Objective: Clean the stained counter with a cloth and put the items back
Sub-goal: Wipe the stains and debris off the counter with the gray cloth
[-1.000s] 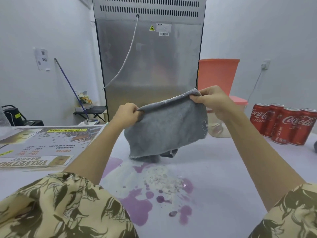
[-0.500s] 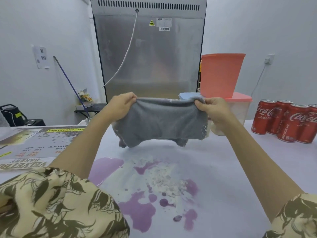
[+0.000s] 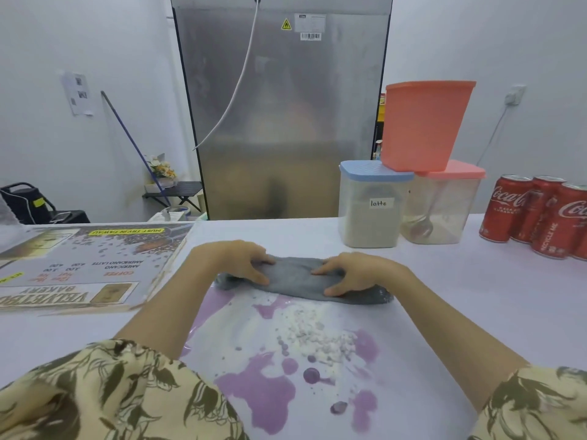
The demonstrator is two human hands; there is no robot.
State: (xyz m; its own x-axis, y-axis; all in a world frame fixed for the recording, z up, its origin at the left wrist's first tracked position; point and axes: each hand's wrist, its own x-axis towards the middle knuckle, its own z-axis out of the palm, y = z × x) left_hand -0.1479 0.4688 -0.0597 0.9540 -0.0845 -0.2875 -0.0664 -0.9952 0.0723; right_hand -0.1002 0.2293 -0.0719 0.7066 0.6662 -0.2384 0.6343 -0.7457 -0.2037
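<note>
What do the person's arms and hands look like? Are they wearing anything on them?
Both forearms are bare, with short loose sleeves ending near the elbows. The left sleeve and right sleeve are cream-yellow with a dark olive leafy print. The left hand and right hand wear no gloves, and I see no rings, watch or bracelet on them.

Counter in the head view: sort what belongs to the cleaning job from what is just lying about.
Belongs to the job:
grey cloth, under left hand and right hand
purple spill
white powder
counter

Just lying about, for now:
latte container
pink-lidded container
orange tub
cola cans
menu sheet
</note>
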